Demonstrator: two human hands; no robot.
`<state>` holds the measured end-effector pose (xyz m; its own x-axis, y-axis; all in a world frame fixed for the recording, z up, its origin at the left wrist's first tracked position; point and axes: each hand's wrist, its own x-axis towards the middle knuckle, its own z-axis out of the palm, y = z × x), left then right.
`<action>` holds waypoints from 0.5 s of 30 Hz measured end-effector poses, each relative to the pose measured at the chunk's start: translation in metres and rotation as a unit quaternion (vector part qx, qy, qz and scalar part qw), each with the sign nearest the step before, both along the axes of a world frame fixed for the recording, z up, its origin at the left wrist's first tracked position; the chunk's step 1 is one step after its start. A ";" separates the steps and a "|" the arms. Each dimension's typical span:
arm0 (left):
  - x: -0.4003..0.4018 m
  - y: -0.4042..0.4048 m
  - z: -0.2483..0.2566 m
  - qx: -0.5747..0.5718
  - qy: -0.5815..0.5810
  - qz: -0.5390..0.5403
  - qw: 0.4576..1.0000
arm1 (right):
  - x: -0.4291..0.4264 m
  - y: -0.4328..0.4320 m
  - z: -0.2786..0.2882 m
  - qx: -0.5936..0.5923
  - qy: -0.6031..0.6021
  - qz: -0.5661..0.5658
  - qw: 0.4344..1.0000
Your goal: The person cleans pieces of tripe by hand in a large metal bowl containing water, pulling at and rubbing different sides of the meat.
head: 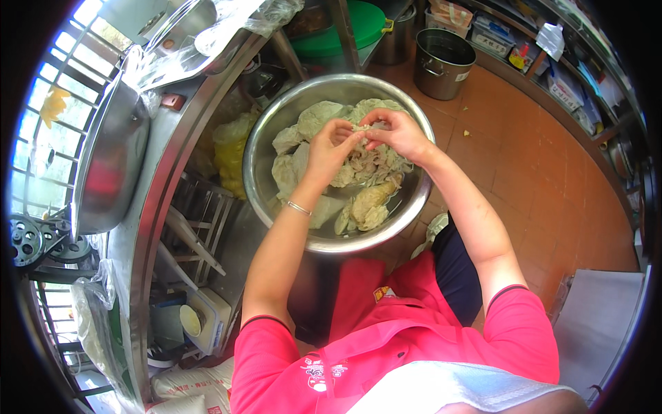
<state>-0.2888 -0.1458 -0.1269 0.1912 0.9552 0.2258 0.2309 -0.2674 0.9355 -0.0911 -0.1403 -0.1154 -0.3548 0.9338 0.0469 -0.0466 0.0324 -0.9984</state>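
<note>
A large stainless steel bowl (251,171) stands before me, holding pale cooked poultry meat. My left hand (333,150) and my right hand (395,132) meet above its far half, with a small piece of pale meat (360,128) pinched between their fingertips. Under the hands lies a heap of shredded meat (370,164). Larger whole pieces of meat (320,118) fill the far and left parts of the bowl. A yellowish drumstick-like piece (372,199) rests at the near right, in a little liquid.
On the left runs a steel counter (170,134) with a big metal basin (111,160) tilted on it. A yellow-filled bag (230,160) touches the bowl's left side. A dark metal pot (444,67) stands on the tiled floor (517,176), near shelves with plastic boxes (491,39).
</note>
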 end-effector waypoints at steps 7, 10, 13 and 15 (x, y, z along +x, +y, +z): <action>-0.003 0.001 -0.006 -0.123 -0.101 -0.074 0.984 | -0.016 -0.009 0.005 0.213 -0.224 -0.115 0.944; 0.002 0.001 -0.005 -0.109 -0.118 -0.065 0.985 | -0.016 0.000 -0.008 -0.035 0.095 -0.077 0.992; 0.001 0.002 -0.006 -0.099 -0.130 -0.015 0.986 | -0.005 0.008 -0.012 -0.125 0.194 -0.124 0.965; -0.003 0.006 -0.009 -0.083 -0.128 0.027 0.988 | 0.012 0.018 -0.011 -0.104 0.145 -0.155 0.972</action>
